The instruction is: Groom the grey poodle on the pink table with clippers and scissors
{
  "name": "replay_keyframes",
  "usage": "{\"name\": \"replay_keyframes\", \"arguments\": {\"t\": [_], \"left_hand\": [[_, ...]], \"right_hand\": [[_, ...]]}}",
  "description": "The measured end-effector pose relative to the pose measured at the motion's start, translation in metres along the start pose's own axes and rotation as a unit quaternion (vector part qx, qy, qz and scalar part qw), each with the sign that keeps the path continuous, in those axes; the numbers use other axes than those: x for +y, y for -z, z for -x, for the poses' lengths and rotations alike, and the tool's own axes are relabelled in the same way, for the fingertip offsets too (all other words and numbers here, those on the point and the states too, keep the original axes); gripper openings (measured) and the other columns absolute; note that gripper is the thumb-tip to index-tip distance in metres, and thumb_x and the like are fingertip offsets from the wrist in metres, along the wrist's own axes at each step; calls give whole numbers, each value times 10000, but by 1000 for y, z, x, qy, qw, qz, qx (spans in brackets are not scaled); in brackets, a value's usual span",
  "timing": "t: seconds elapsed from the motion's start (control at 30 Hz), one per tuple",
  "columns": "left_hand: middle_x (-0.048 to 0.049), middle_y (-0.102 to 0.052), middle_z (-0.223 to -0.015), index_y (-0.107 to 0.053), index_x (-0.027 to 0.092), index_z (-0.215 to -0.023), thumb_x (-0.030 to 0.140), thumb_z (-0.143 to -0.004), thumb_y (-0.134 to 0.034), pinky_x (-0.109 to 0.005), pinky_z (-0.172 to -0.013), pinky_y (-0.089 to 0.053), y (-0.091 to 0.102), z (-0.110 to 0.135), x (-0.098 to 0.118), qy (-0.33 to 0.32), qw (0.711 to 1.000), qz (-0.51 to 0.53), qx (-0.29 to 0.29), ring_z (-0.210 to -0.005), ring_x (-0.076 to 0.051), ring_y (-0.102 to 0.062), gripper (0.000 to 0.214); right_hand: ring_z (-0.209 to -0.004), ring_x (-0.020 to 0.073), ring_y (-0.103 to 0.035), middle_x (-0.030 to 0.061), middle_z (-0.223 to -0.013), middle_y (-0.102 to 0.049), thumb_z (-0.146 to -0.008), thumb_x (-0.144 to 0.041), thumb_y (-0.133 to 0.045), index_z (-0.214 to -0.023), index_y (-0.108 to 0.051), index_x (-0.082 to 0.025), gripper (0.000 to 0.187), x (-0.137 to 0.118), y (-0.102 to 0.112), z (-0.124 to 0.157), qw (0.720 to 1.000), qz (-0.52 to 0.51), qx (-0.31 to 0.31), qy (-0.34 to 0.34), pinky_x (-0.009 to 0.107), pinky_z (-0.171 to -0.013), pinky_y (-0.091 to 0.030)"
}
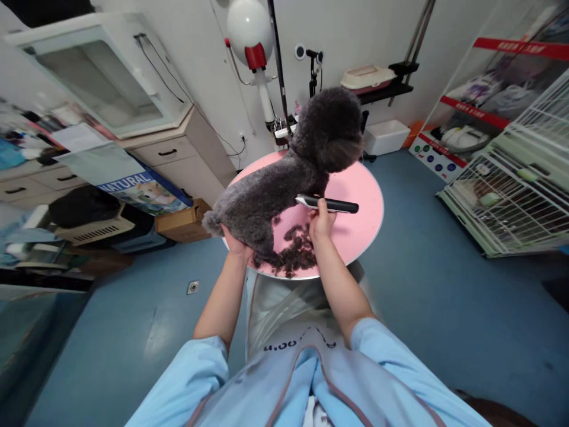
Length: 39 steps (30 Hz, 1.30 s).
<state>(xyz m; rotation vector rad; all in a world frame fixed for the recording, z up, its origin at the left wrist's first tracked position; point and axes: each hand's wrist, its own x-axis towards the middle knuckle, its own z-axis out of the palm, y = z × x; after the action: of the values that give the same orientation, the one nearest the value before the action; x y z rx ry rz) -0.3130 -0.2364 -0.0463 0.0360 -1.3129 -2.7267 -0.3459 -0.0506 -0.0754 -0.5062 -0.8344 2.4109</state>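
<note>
A small dark grey curly dog (288,178) stands on a round pink grooming table (362,196), head to the right. My right hand (320,222) is closed around a black and silver clipper (328,204), whose head touches the dog's flank. My left hand (237,244) presses against the dog's hindquarters from below, its fingers partly hidden in the fur. A pile of cut dark fur (296,252) lies on the table near its front edge, between my hands.
A black grooming arm pole (278,59) rises behind the table, beside a white stand dryer (251,29). White wire cages (511,190) stand at right. Cabinets with drawers (178,154), a cardboard box (182,222) and a floor drain (192,287) are at left.
</note>
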Motion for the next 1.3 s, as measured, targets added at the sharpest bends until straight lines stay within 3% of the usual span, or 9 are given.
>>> {"name": "replay_keyframes", "arguments": {"t": [0.2, 0.37, 0.53, 0.73, 0.9, 1.03, 1.1, 1.17, 1.3], "left_hand": [[-4, -632, -1270, -670, 310, -1104, 742, -797, -463, -445, -1116, -414, -1, 0, -1, -6, 1000, 4, 27, -1306, -260, -490, 569], [-1, -639, -1260, -679, 310, -1086, 769, -761, -508, -414, -1105, -423, 0, -2, -4, -25, 1000, -5, 5, -1343, -280, -440, 588], [15, -645, -1245, -662, 306, -1133, 729, -804, -504, -381, -1114, -408, 3, -2, -6, -29, 999, 16, -17, -1343, -247, -440, 559], [-24, -652, -1240, -651, 246, -1122, 750, -789, -510, -401, -1088, -415, 9, -2, -11, -26, 1000, 11, -8, -1348, -283, -422, 620], [-45, -670, -1187, -648, 218, -1097, 784, -746, -534, -385, -1085, -402, 9, -1, -11, -34, 999, -2, 10, -1367, -292, -395, 675], [-21, -672, -1191, -665, 281, -1093, 783, -707, -565, -404, -1059, -439, 7, 0, -12, -29, 999, -12, 8, -1337, -292, -442, 641], [-19, -667, -1206, -668, 276, -1101, 746, -738, -564, -402, -1058, -440, 7, 0, -12, -31, 1000, 5, -2, -1322, -284, -463, 602], [-28, -669, -1205, -666, 245, -1103, 713, -772, -560, -398, -1069, -425, 7, 0, -13, -35, 999, 22, -7, -1316, -279, -470, 583], [-33, -682, -1183, -669, 234, -1096, 706, -760, -587, -401, -1074, -417, 10, 0, -14, -22, 999, 29, -10, -1321, -284, -465, 585]], "right_hand": [[-447, 31, -491, -23, -791, -694, -562, -393, -807, -856, -544, -197, 441, 8, -5, 22, 994, -3, -77, -82, 158, -372, -383], [-370, 22, -390, -119, -521, -501, -608, -461, -776, -785, -465, -214, 434, 0, -10, 12, 997, -42, 20, -62, 146, -348, -325], [-400, 30, -452, -35, -739, -678, -594, -424, -802, -860, -527, -199, 444, -1, -16, 25, 995, 23, -79, -57, 174, -363, -364], [-435, 35, -460, 25, -880, -712, -700, -498, -707, -873, -544, -192, 388, -9, -18, 30, 995, 66, -62, 36, 193, -406, -395], [-476, 54, -507, -5, -872, -717, -704, -397, -751, -905, -526, -215, 352, -16, -17, 36, 963, 154, -203, 85, 202, -473, -450], [-465, 53, -487, -2, -915, -705, -757, -441, -692, -914, -501, -225, 328, -25, -22, 37, 968, 146, -165, 117, 210, -467, -453], [-540, 77, -548, 4, -943, -695, -775, -444, -671, -932, -508, -232, 310, -26, -25, 38, 964, 153, -164, 141, 237, -543, -505], [-696, 121, -622, 9, -937, -684, -762, -408, -694, -926, -534, -233, 289, -26, -26, 39, 946, 189, -205, 167, 287, -700, -553], [-889, 170, -640, 17, -946, -666, -732, -341, -723, -905, -575, -238, 250, -28, -20, 43, 905, 258, -257, 218, 369, -914, -525]]}}
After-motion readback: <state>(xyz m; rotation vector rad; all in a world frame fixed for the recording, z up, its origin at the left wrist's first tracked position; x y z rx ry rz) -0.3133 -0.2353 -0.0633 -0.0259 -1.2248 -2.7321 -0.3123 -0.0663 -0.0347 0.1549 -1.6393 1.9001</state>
